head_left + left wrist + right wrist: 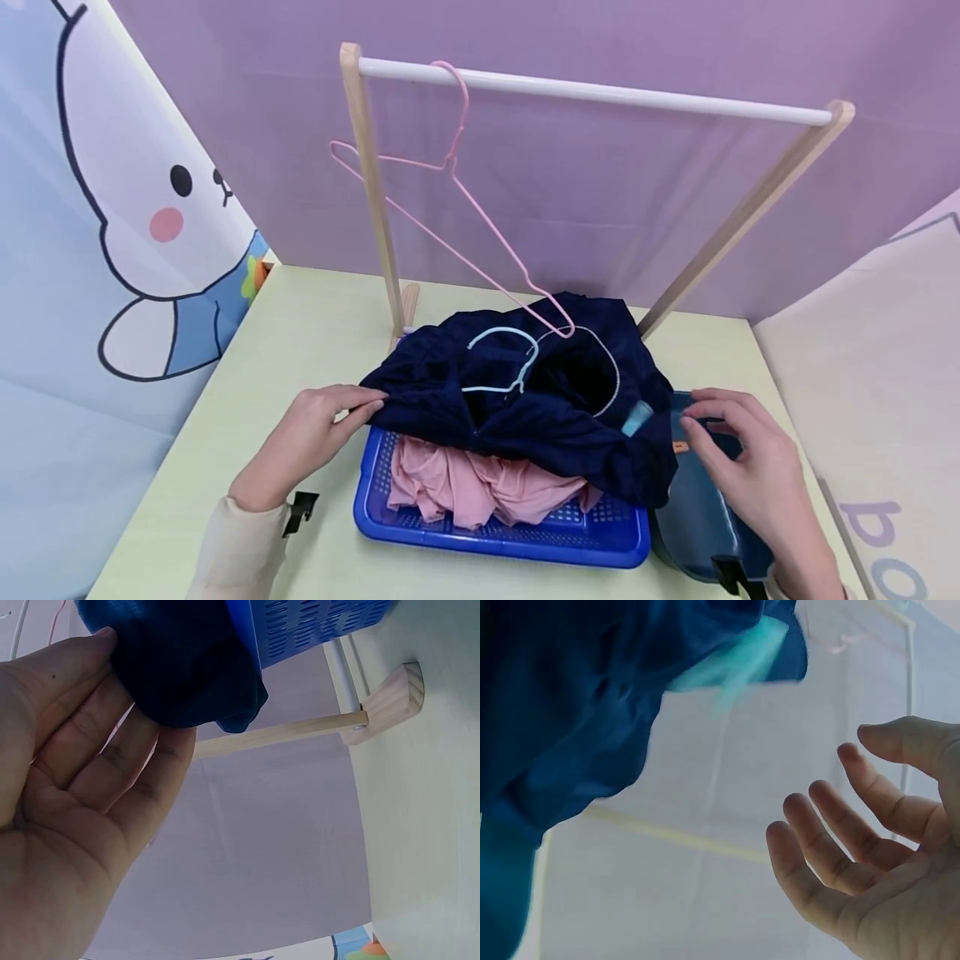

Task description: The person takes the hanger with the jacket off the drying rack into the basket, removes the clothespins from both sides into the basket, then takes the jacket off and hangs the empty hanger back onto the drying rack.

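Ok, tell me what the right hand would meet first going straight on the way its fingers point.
The right hand would most likely meet the navy garment first, at its side near the light teal piece. The right wrist view shows a gap between fingers and garment; its depth is unclear.

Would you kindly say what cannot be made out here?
Head view: lower part of the slim light-blue hanger, mostly hidden by the dark navy fabric garment.
Head view: full shape of the crumpled pink cloth, covered by that garment.
Head view: part of the teal bin, behind the right hand.
Right wrist view: fine detail of the turquoise piece, blurred.
Left wrist view: rest of the perforated blue plastic basket, cut off by the top edge.
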`<state>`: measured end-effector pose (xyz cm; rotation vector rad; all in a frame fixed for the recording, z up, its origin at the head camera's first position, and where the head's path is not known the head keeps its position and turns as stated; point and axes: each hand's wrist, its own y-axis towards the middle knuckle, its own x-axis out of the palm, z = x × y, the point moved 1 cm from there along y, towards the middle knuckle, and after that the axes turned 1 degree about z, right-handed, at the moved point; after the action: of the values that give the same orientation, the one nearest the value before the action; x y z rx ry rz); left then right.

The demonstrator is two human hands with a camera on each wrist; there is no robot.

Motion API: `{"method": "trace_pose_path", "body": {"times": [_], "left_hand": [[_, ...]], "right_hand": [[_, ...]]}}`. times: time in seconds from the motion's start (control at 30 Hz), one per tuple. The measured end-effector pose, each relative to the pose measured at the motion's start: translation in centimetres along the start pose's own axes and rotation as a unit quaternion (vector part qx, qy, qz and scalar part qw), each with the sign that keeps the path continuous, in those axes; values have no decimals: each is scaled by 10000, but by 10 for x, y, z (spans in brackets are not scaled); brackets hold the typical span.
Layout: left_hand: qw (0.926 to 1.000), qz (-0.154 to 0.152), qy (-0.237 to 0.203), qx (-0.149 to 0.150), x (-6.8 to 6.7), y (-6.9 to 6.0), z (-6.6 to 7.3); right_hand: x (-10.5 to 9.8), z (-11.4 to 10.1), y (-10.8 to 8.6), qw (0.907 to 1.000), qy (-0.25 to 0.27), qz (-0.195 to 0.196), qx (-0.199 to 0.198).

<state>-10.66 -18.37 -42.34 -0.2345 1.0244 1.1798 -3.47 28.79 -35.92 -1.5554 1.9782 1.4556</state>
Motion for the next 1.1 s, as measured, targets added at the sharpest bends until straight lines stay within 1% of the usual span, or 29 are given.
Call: {"method": "trace_pose_path", "body": {"times": [0.1,0.17,0.27,0.43,0.53,0.6,0.73,0.8,0.9,1.1], "left_hand": [[10000,-23,11,-31,-1,0,0],[10000,-28,1,-35,-1,0,0],[10000,-37,-19,-31,-1,1,0],[9999,49,2,99,0,2,0],[9998,91,15,163,1,3,-1],[9998,88,9,159,1,3,0],[10000,12,13,61,0,2,0],[10000,-42,13,-13,-1,2,1],[9999,-113,14,-90,-1,1,1],[9999,-128,-28,-113,-1,0,1]], "right_hand": [[0,8,-5,9990,109,-88,428],[2,12,-6,9985,65,-181,521],[3,18,-6,9986,-125,-290,422],[3,31,-7,9963,-596,-624,12],[3,38,-12,9912,-856,-1004,-89],[4,43,-16,9865,-932,-1346,-27],[7,54,-24,9731,-1071,-2039,30],[10,60,-27,9688,-1069,-2237,-17],[15,68,-32,9675,-1061,-2294,-96],[22,81,-38,9704,-1004,-2196,-63]]}}
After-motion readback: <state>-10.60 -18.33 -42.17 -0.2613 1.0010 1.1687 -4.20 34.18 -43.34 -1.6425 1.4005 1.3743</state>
